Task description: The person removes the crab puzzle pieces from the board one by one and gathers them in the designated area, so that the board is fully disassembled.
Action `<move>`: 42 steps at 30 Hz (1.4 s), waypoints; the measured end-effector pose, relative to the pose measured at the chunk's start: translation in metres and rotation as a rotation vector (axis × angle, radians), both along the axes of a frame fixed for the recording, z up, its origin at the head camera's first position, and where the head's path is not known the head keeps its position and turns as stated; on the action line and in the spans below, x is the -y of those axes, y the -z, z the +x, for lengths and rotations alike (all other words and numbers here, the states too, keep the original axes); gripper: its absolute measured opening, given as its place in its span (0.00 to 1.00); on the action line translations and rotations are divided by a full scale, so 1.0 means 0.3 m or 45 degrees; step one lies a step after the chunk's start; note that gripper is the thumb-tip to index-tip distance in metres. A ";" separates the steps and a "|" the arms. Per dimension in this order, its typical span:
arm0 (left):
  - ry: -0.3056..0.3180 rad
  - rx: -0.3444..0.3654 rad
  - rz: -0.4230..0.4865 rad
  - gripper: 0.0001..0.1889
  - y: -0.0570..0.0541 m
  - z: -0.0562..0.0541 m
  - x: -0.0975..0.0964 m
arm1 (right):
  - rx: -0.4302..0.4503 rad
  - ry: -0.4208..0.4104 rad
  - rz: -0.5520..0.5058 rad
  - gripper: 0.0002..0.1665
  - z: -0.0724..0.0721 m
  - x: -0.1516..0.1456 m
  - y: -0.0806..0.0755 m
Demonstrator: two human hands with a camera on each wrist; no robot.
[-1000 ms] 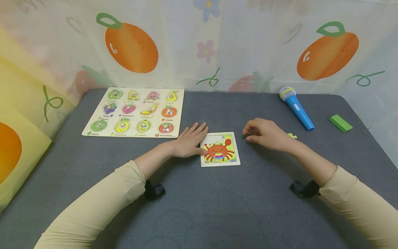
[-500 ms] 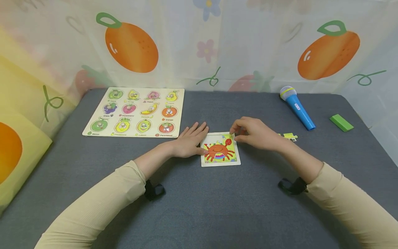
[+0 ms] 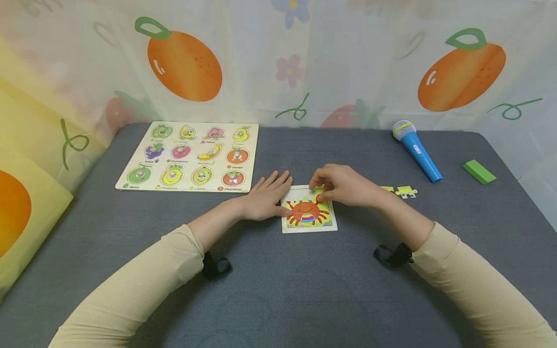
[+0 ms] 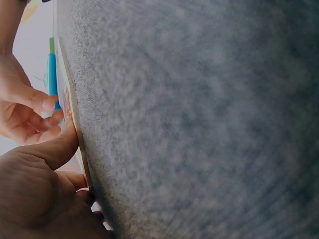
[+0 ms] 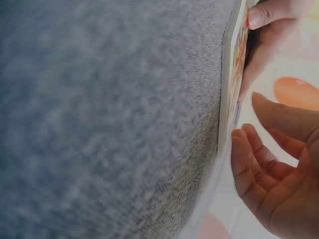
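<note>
Assembly of the red crab jigsaw on yellow ground [image 3: 304, 211] appears well advanced but incomplete: body and legs lie fitted inside the pale, near-square flat tray [image 3: 310, 229], a bare whitish patch shows from 11 to 12 o'clock, and yellow jigsaw pieces [image 3: 406, 190] lie outside, near the tray's 3 o'clock. Tray sits on the dark grey cloth-covered table [image 3: 278, 290], between both hands. Crab faces the person upright, large claw toward 1 o'clock; the near-square tray offers no clear long axis. Left hand [image 3: 261, 203] is spread flat, thumb on the tray's 9 o'clock edge. Right hand [image 3: 341, 186] is loosely bent over the 1 o'clock corner, thumb apart from fingertips, no piece visible between.
</note>
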State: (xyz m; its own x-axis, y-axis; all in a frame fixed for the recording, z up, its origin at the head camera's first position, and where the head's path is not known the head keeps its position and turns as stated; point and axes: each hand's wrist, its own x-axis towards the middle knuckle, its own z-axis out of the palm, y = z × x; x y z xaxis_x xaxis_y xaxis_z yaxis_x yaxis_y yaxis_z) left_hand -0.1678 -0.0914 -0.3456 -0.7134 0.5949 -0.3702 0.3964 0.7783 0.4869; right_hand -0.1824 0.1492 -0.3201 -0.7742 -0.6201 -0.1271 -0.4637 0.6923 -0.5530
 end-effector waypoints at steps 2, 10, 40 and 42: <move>0.002 -0.001 0.002 0.45 -0.001 0.000 -0.001 | 0.020 -0.003 0.011 0.13 -0.003 0.000 0.002; 0.004 -0.002 0.007 0.45 -0.010 0.001 -0.002 | 0.043 0.001 0.032 0.11 -0.010 -0.002 0.010; -0.006 0.010 -0.015 0.45 -0.010 0.003 -0.005 | -0.008 0.008 0.040 0.07 -0.006 0.007 0.031; -0.005 0.009 -0.017 0.44 -0.009 0.003 -0.005 | -0.012 0.012 0.030 0.07 -0.005 0.007 0.030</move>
